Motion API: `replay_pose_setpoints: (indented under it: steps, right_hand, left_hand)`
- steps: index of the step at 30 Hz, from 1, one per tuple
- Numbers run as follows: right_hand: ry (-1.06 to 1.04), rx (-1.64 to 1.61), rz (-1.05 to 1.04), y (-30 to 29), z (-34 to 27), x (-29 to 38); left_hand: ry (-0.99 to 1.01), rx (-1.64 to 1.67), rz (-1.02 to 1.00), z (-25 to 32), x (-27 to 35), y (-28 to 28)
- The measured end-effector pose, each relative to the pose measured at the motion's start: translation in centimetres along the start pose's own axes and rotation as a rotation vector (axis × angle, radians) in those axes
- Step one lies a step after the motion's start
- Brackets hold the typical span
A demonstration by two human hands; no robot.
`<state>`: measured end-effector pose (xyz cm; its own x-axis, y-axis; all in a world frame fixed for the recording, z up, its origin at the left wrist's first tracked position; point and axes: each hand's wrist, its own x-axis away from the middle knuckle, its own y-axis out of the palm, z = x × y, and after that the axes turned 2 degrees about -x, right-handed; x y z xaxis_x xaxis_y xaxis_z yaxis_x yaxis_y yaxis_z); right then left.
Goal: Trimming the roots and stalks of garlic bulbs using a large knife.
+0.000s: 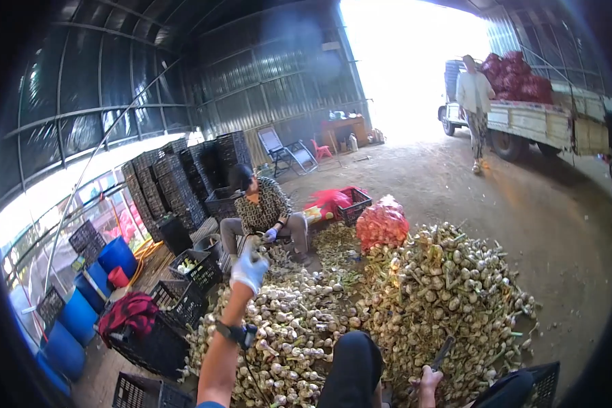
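My left hand (250, 270), in a whitish glove with a dark band and device on the wrist, reaches forward over a heap of garlic bulbs (290, 326). Its fingertips are near a brownish lump, perhaps a garlic bulb; whether they grip it cannot be told. At the lower right my bare right hand (427, 380) is closed around the handle of a cutting tool (442, 354), its dark blades pointing up over a second heap of garlic with stems (449, 285). My dark-clothed knee lies between the two hands.
A seated co-worker (260, 204) in gloves faces me across the heaps. Black plastic crates (181, 301) and blue barrels (76, 316) stand at left. A filled red mesh sack (382, 222) rests behind the garlic. Another person (474, 97) is beside a truck (530, 120) loaded with red sacks.
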<state>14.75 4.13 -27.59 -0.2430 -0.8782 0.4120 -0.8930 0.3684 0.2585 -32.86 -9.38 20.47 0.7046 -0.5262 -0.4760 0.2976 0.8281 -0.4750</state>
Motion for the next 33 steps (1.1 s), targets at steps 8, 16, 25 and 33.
replay_pose_setpoints:
  steps: [8,16,25,33]
  right_hand:
    - [-0.398,0.778,0.212,4.3,-9.1,-4.6]
    - [-0.728,1.123,0.267,6.2,-14.3,-18.1]
    - [-0.843,1.142,0.34,7.6,-13.5,-23.6]
    - [-0.703,1.157,0.365,8.4,-16.5,-24.4]
  left_hand:
    - [0.264,0.084,-0.591,4.5,19.4,19.3]
    - [0.12,0.145,-1.205,6.1,26.7,31.4]
    - [0.137,0.075,-1.269,10.1,25.2,31.2]
    - [0.244,0.078,-1.265,9.7,25.3,31.0]
